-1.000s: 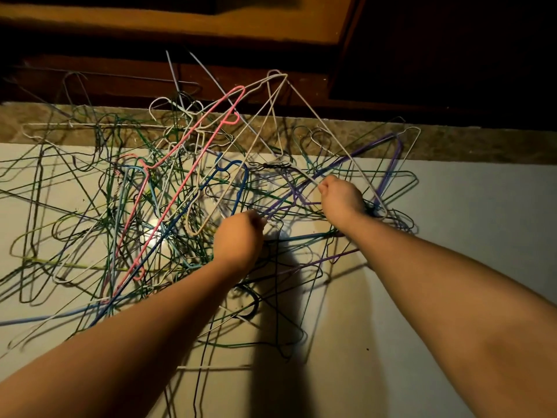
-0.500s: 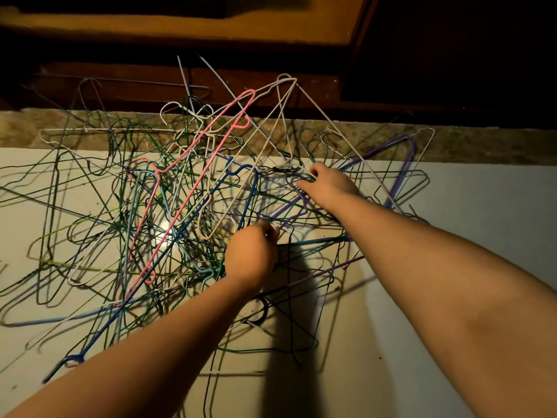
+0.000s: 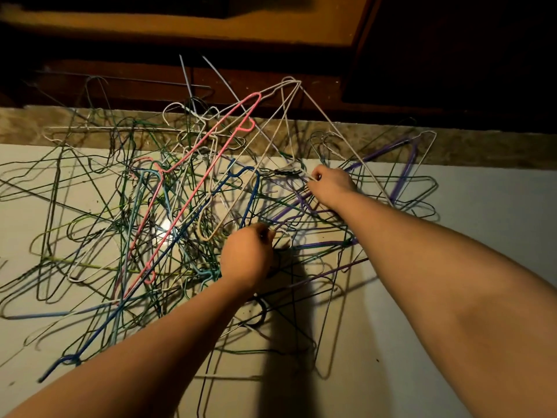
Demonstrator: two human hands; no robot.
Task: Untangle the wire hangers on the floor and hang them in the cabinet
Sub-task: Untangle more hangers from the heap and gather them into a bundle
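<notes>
The floor (image 3: pixel 470 260) is a smooth pale surface, lit from above so that a bright glare spot sits in the middle left of the frame and dark arm shadows fall toward the bottom centre. Along its far edge runs a mottled brown stone strip (image 3: pixel 488 149). Above that stands the dark wooden cabinet (image 3: pixel 301 95), with an orange-brown panel (image 3: pixel 211 28) across the top of the frame and a black opening in the upper right.

A tangle of coloured wire hangers (image 3: pixel 90 212) covers the floor from the left edge to right of centre, its top reaching over the strip onto the cabinet base. In it lie a pink hanger (image 3: pixel 197 193) running diagonally at centre left, a purple hanger (image 3: pixel 405 170) at upper right and a dark blue hanger (image 3: pixel 64 359) at lower left.

Both bare forearms reach in from the bottom. The left hand (image 3: pixel 248 257) sits at the middle of the tangle, fingers curled into a fist round wires; which ones I cannot tell. The right hand (image 3: pixel 330 184), higher and to the right, has its fingers curled tightly on a pale wire.
</notes>
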